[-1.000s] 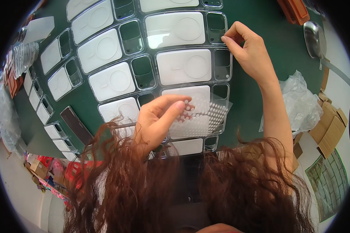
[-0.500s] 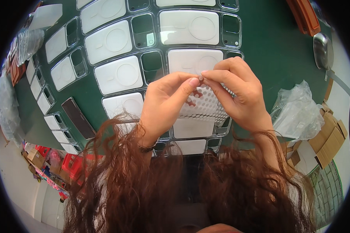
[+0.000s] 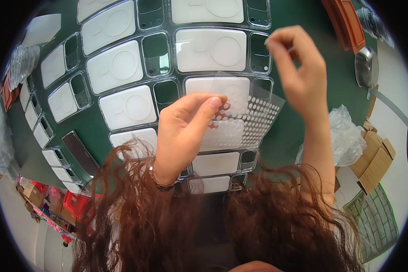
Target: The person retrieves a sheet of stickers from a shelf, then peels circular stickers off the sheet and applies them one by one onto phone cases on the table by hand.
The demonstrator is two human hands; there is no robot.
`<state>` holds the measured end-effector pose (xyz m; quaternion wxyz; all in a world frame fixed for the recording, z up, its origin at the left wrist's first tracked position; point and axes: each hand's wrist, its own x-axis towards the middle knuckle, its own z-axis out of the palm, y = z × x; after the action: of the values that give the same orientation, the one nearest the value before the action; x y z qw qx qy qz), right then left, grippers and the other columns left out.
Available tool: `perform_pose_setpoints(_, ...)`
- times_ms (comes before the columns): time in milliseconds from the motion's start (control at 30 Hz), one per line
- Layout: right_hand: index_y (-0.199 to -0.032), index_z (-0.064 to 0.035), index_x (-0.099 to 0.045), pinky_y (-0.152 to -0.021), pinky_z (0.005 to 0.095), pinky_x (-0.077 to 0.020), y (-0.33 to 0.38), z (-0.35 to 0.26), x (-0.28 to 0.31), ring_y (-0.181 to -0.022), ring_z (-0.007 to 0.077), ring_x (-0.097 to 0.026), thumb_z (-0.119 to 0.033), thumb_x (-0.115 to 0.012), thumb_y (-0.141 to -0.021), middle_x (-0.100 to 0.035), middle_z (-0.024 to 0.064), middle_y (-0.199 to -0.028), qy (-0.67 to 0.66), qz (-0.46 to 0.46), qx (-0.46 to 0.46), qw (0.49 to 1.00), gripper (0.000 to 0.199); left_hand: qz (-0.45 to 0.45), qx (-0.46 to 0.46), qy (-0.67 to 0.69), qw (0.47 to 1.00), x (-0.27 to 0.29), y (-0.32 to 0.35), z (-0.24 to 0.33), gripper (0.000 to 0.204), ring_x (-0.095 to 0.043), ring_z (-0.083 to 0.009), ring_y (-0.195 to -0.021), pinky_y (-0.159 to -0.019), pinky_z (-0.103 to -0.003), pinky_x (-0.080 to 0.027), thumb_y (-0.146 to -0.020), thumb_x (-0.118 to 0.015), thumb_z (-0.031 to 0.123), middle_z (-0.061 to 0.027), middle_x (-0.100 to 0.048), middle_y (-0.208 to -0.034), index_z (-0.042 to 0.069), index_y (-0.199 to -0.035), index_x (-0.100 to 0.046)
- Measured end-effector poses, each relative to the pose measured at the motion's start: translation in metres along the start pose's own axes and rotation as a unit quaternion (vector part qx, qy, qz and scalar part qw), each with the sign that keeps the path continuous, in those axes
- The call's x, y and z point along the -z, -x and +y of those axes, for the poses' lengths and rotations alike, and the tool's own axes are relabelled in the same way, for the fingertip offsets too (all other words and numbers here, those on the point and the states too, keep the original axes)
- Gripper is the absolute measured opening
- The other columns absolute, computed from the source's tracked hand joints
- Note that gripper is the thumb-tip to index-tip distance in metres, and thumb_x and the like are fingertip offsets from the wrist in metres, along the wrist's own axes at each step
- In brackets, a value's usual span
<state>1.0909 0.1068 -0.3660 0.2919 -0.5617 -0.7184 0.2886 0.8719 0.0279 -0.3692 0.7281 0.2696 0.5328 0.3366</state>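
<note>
Clear plastic phone cases [image 3: 115, 65] lie in rows across the green mat [image 3: 299, 129], most with a white backing insert, a few showing the dark mat through them. At the far left I see crumpled clear bags [image 3: 20, 63] and, lower down, red and brown cartons [image 3: 54, 204]. My left hand [image 3: 183, 129] pinches a transparent sticker sheet [image 3: 254, 120] between thumb and fingers, holding it above the cases near the middle of the mat; rows of small white round dots cover it. My right hand [image 3: 299, 75] is raised just beyond the sheet, thumb and forefinger closed together as if on one dot, though I cannot make the dot out. I judge this the peel-and-place step: a dot is off the sheet, and the next move calls for lowering those fingertips accurately onto a case. Right of that lie a clear bag [image 3: 344, 136] and cardboard boxes [image 3: 371, 158].
</note>
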Motion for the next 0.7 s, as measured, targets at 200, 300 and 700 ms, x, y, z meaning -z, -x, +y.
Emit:
perform_pose_setpoints(200, -0.104, 0.0007, -0.062, -0.065, 0.0270, -0.0449, -0.038, 0.045, -0.004, -0.071, 0.0144, -0.054, -0.009, -0.060, -0.097, -0.062, 0.0070, -0.087, 0.140, -0.054, -0.012, 0.989, 0.012, -0.004, -0.014, -0.054, 0.998, 0.009, -0.004, -0.008, 0.022, -0.065, -0.0117, -0.093, -0.087, -0.026, -0.049, -0.099, -0.062, 0.014, -0.0080, -0.073, -0.098, -0.005, -0.106, -0.071)
perform_pose_setpoints(300, -0.103, 0.0012, -0.062, -0.065, 0.0285, -0.0454, -0.037, 0.046, -0.010, -0.070, 0.0160, -0.054, -0.009, -0.059, -0.097, -0.062, 0.0090, -0.086, 0.143, -0.038, -0.020, 0.989, 0.012, -0.002, -0.004, -0.045, 0.999, 0.011, -0.003, -0.010, 0.021, -0.064, -0.0114, -0.094, -0.088, -0.026, -0.049, -0.099, -0.061, 0.013, -0.0077, -0.073, -0.098, -0.005, -0.105, -0.071)
perform_pose_setpoints(700, -0.099, 0.0014, -0.059, -0.066, 0.0332, -0.0466, -0.048, 0.036, -0.002, -0.069, 0.0244, -0.055, -0.008, -0.059, -0.096, -0.060, 0.0127, -0.081, 0.231, -0.086, 0.050, 0.968, 0.010, 0.003, 0.001, -0.040, 0.999, 0.012, -0.003, -0.010, 0.021, -0.063, -0.0104, -0.093, -0.086, -0.026, -0.048, -0.099, -0.062, 0.013, -0.0066, -0.072, -0.097, -0.005, -0.105, -0.071)
